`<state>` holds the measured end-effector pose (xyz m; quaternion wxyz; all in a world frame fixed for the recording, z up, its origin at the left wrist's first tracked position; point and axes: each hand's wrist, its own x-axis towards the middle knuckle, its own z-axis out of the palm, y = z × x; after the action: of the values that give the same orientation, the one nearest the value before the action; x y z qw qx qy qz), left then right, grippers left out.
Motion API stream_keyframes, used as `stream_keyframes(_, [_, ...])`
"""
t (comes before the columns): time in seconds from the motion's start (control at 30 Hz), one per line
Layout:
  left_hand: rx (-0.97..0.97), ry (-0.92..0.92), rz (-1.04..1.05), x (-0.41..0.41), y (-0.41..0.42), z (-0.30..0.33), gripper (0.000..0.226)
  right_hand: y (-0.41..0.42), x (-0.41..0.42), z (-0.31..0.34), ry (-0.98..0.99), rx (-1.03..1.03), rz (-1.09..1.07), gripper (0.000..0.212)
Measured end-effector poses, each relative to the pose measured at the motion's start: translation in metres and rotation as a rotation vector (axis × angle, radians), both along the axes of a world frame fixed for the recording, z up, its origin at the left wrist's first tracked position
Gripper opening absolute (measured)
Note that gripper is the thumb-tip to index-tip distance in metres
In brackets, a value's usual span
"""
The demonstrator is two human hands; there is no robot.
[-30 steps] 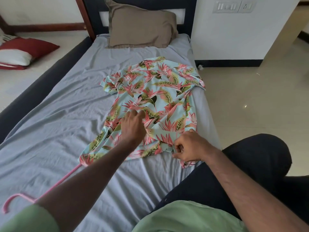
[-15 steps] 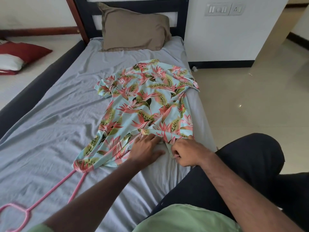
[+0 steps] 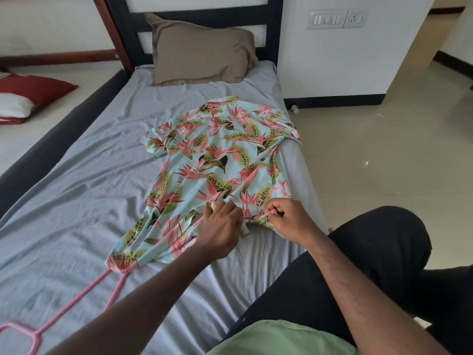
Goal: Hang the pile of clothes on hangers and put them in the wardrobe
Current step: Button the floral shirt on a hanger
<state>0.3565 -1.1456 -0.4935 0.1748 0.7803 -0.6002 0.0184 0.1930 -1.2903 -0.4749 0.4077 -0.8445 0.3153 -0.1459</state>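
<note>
A light-blue shirt with pink and green leaf print lies spread on the grey bed sheet, collar toward the pillow. My left hand lies on the near hem with fingers curled into the fabric. Just to its right, my right hand pinches the hem's edge and lifts it slightly. A pink hanger lies on the sheet at the lower left. Its hook is at the frame's left edge and its two arms run under the shirt's near left corner.
A brown pillow leans against the dark headboard. My dark-trousered knee rests at the bed's right edge, with tiled floor beyond. A red and white cushion lies on a second bed at the far left.
My left hand slid from the shirt's middle back to the near hem beside my right hand. The hem is bunched and lifted a little. More of the pink hanger shows now.
</note>
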Motion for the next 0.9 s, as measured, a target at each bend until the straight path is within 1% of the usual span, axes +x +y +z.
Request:
stream_keyframes(0.07, [0.001,-0.006,-0.065,-0.007,0.004,0.003,0.039,0.000,0.001,0.003,-0.022,0.013,-0.016,0.025])
stream_keyframes(0.17, [0.144,-0.032,-0.043,-0.012,0.002,0.002,0.056,0.000,0.002,0.000,-0.001,0.010,-0.007,0.024])
stream_keyframes(0.23, [0.235,-0.118,-0.047,-0.014,0.002,-0.004,0.067,0.000,0.001,-0.001,0.013,-0.002,0.006,0.025])
stream_keyframes(0.3, [0.212,-0.195,-0.105,-0.018,0.008,-0.011,0.077,0.000,0.000,0.000,0.021,-0.010,0.024,0.023])
stream_keyframes(0.33, [0.160,-0.224,-0.154,-0.019,0.012,-0.015,0.077,0.000,0.000,0.001,0.026,-0.001,0.035,0.022])
stream_keyframes(0.4, [0.058,-0.267,-0.263,-0.019,0.023,-0.026,0.070,0.000,0.000,0.002,0.035,0.023,0.072,0.018])
stream_keyframes(0.47, [0.028,-0.273,-0.326,-0.015,0.035,-0.035,0.062,0.001,0.000,0.000,0.041,0.055,0.125,0.016])
stream_keyframes(0.53, [0.005,-0.255,-0.341,-0.012,0.042,-0.037,0.049,0.008,0.002,0.000,0.089,0.132,0.226,0.012])
stream_keyframes(0.57, [-0.023,-0.253,-0.352,-0.012,0.043,-0.036,0.039,0.013,0.004,0.001,0.124,0.169,0.305,0.009])
stream_keyframes(0.6, [-0.056,-0.256,-0.367,-0.014,0.043,-0.035,0.028,0.017,0.006,0.003,0.152,0.207,0.391,0.011])
stream_keyframes(0.63, [-0.088,-0.252,-0.382,-0.015,0.042,-0.034,0.020,0.020,0.008,0.004,0.163,0.259,0.458,0.018])
stream_keyframes(0.67, [-0.113,-0.230,-0.400,-0.016,0.042,-0.033,0.017,0.021,0.009,0.004,0.143,0.336,0.487,0.026])
stream_keyframes(0.7, [-0.130,-0.183,-0.420,-0.017,0.042,-0.032,0.017,0.020,0.009,0.005,0.098,0.402,0.474,0.030])
stream_keyframes(0.73, [-0.139,-0.120,-0.443,-0.017,0.043,-0.030,0.017,0.017,0.009,0.006,0.037,0.412,0.412,0.028])
stream_keyframes(0.77, [-0.155,-0.058,-0.456,-0.017,0.044,-0.026,0.017,0.012,0.007,0.006,-0.020,0.352,0.314,0.021])
stream_keyframes(0.83, [-0.219,0.053,-0.410,-0.010,0.050,-0.020,0.019,0.002,0.002,0.004,-0.081,0.135,0.087,0.007])
stream_keyframes(0.87, [-0.271,0.083,-0.333,-0.002,0.055,-0.019,0.021,-0.001,-0.001,0.002,-0.070,0.028,0.017,0.011])
stream_keyframes(0.9, [-0.313,0.079,-0.215,0.008,0.061,-0.018,0.026,-0.004,-0.002,-0.001,-0.028,-0.049,0.011,0.017])
